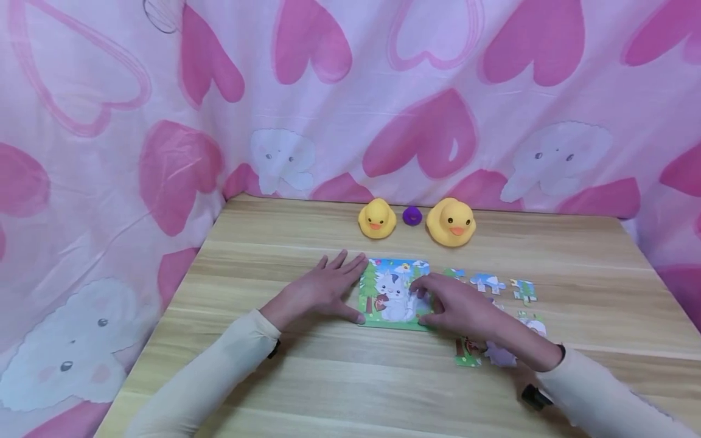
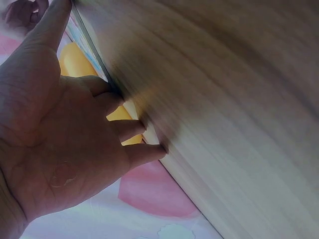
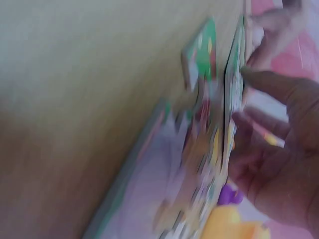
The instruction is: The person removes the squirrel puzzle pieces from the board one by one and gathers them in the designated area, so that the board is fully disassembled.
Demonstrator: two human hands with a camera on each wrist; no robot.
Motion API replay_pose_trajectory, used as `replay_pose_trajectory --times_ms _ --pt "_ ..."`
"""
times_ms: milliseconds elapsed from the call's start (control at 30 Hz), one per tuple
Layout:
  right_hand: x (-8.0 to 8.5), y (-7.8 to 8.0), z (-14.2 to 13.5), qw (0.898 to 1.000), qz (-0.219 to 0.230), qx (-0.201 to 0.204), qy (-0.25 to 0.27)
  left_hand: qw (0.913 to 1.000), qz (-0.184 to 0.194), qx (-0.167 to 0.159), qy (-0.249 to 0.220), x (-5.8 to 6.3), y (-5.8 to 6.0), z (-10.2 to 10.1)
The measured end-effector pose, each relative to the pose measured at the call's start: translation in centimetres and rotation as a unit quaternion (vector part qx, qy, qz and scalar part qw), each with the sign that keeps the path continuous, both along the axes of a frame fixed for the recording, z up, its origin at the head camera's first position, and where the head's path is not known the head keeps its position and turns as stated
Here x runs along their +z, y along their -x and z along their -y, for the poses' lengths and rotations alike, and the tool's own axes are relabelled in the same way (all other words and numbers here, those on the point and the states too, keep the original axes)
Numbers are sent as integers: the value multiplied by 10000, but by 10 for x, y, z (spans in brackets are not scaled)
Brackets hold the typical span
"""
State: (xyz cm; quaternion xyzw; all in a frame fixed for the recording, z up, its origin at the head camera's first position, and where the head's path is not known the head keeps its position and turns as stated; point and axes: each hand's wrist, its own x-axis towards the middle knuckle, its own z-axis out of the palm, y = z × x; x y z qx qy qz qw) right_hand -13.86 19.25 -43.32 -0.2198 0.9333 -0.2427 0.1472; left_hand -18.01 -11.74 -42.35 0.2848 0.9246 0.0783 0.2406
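Note:
A small puzzle board (image 1: pixel 391 301) with a white squirrel holding an acorn lies flat on the wooden table. My left hand (image 1: pixel 331 289) rests along its left side, fingers spread, thumb at the near left corner. In the left wrist view, the fingertips (image 2: pixel 160 151) of this hand reach down to the tabletop. Over the board's right part my right hand (image 1: pixel 457 304) bends its fingers. The right wrist view shows the thumb (image 3: pixel 266 84) and fingers apart, touching the board (image 3: pixel 234 74). The right hand hides part of the picture.
Loose puzzle pieces (image 1: pixel 524 291) lie to the right, some under my right forearm; one corner piece (image 1: pixel 467 353) shows tree and grass. Behind the board stand a smaller yellow duck (image 1: pixel 376 219), a tiny purple duck (image 1: pixel 412 215) and a bigger yellow duck (image 1: pixel 451 222). A pink heart-patterned curtain (image 1: pixel 312 42) hangs behind.

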Motion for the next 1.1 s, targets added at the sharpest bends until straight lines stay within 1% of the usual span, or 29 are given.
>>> replay_pose_trajectory --times_ms 67,133,200,333,467,667,800,1000,1100 --pt "1 -3 5 9995 -116 -114 -284 10000 0 -7 16 0 0 -2" --pt "3 -6 8 9990 -128 -199 -367 10000 -6 6 25 -1 0 -3" --pt "3 -7 9 9991 -72 -248 -334 10000 1 20 31 -1 0 -3" --pt "3 -3 8 9994 224 -262 -70 10000 6 29 68 -1 1 -4" --pt "1 0 4 9995 312 -94 0 9999 20 19 114 -2 1 -4" --pt "0 0 2 9997 -12 159 -194 9999 -27 -16 146 -4 2 -4" --pt "0 0 0 9991 -75 283 -312 9999 -14 -10 120 -4 1 -3" --pt "2 5 -2 9987 264 359 -250 9999 -14 31 163 -4 2 -3" --pt "2 8 -2 9983 331 407 -241 9998 -7 42 215 -4 3 -2"
